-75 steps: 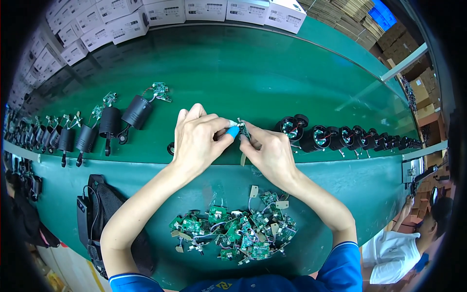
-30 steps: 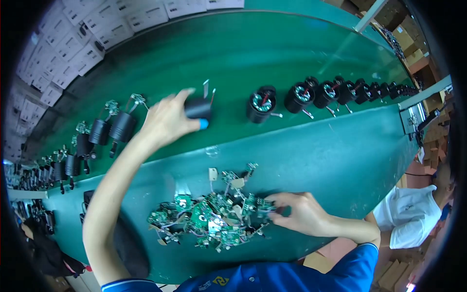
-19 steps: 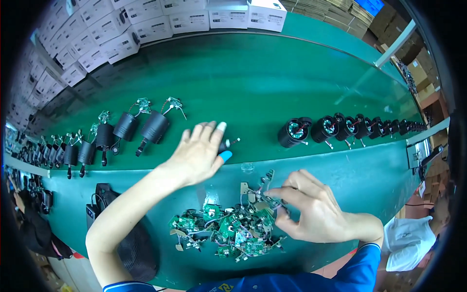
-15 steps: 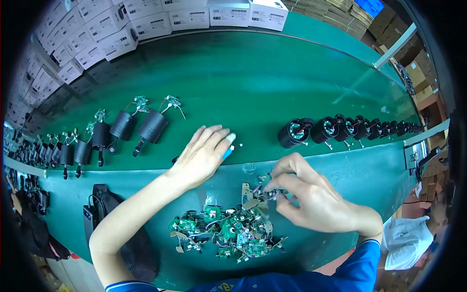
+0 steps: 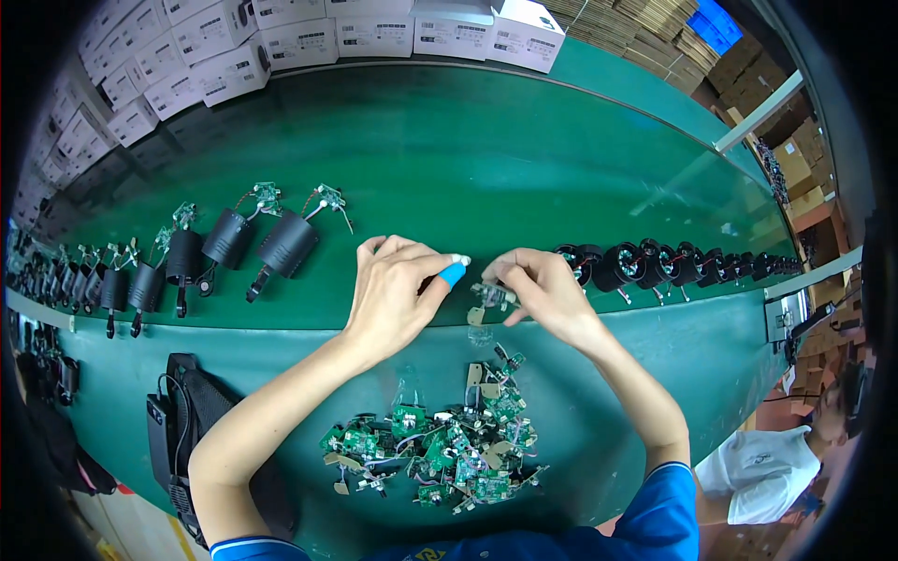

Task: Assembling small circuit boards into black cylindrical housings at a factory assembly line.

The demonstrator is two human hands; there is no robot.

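White boxes (image 5: 374, 37) are standing in stacks across the upper left and top of the frame, while flattened cardboard (image 5: 645, 35) and a blue crate (image 5: 714, 28) are sitting at the upper right. Below them, a dark green strip (image 5: 468, 140) is curving from side to side, and a lighter green table (image 5: 608, 383) is running along its near edge. Near the middle of the frame, the right hand (image 5: 547, 294) is holding a small circuit board (image 5: 493, 295) between thumb and fingers, with a tan tag (image 5: 475, 316) hanging just below it. Just to the left, the left hand (image 5: 388, 288) is keeping its thumb and forefinger narrowly together; a blue cover (image 5: 453, 274) is wrapping the thumb, but whether the tips are gripping anything cannot be told. Lower in the centre, a tangled pile of circuit boards (image 5: 436, 455) is lying on the table. Black cylinders (image 5: 288, 245) with boards wired to them are lying in a row at left, and open black cups (image 5: 619, 267) are forming another row at right. At lower left, a black bag (image 5: 210, 402) is resting, partly behind the left forearm.
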